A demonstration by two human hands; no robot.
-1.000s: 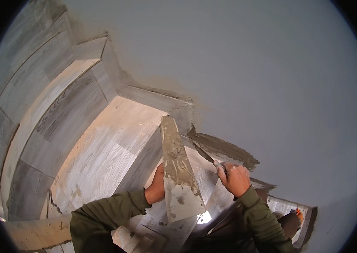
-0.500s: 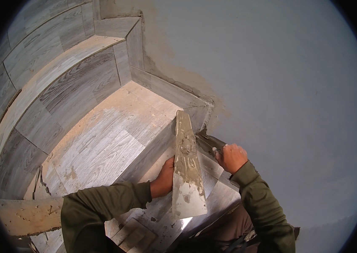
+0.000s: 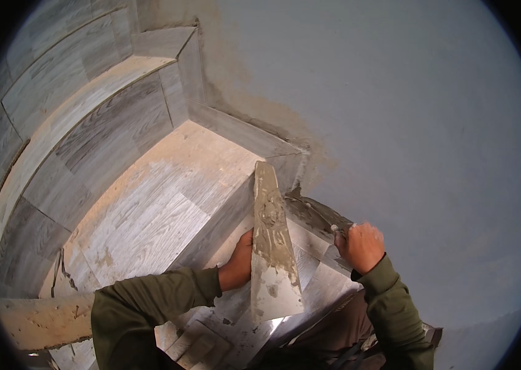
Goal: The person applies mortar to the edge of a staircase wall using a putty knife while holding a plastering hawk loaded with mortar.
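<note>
My left hand (image 3: pixel 237 264) is closed on the left edge of a long, tapered flat plate (image 3: pixel 277 293), pale at its wide near end. Grey-brown mortar (image 3: pixel 269 213) coats its narrow far part. My fingers are hidden beneath it. To the right, my right hand (image 3: pixel 362 248) is closed around a trowel, its handle hidden in the fist and its blade (image 3: pixel 344 227) partly showing against the wall's foot. A strip of wet mortar (image 3: pixel 313 211) runs from the skirting corner toward that hand, along the top of the lower skirting tile (image 3: pixel 307 238).
Wood-look tiled stairs (image 3: pixel 155 216) rise to the far left, with stepped skirting tiles (image 3: pixel 236 129) along the blue-grey wall (image 3: pixel 408 142). Mortar smears border the skirting. A wooden plank (image 3: pixel 44 320) lies at the lower left. Tile pieces (image 3: pixel 202 345) lie near my legs.
My right hand has moved right and slightly nearer along the wall with the trowel, and a longer strip of mortar shows behind it. My left hand and the plate have hardly moved.
</note>
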